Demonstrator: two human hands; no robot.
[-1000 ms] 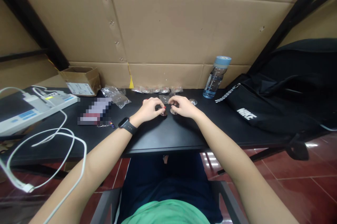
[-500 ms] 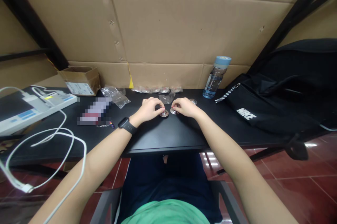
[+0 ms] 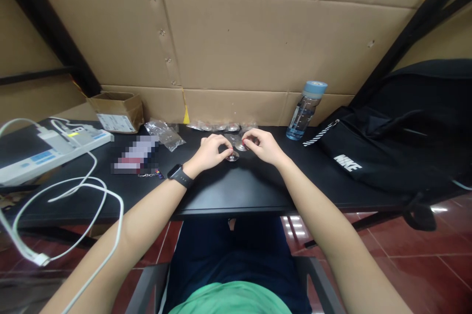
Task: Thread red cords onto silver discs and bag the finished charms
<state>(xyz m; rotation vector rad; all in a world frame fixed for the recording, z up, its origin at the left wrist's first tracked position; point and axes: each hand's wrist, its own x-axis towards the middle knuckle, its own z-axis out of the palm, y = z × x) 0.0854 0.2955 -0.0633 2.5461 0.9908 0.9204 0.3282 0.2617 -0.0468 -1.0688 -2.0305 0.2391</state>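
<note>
My left hand [image 3: 214, 151] is closed, its thumb and forefinger pinching a small round shiny metal disc [image 3: 233, 157] by a red part at its centre. The disc is held low over the black table. Just to the right and slightly farther back, my right hand [image 3: 264, 146] pinches a second shiny metal disc [image 3: 240, 146], which also shows red by the fingertips. The fingers partly cover both discs. Behind them lies a clear plastic bag [image 3: 231, 139], next to a row of wrapped packets [image 3: 214, 127] along the cardboard wall.
On the left are a white power strip [image 3: 22, 169] with cables, an open cardboard box [image 3: 118, 110], another clear bag [image 3: 167, 134] and a blurred-out item [image 3: 136, 154]. A water bottle [image 3: 303, 111] and a black backpack [image 3: 398, 137] stand on the right.
My right hand has moved a little away from me, taking its disc towards the wall. My left hand has barely moved. A third disc, seen beside my right wrist before, is now out of sight.
</note>
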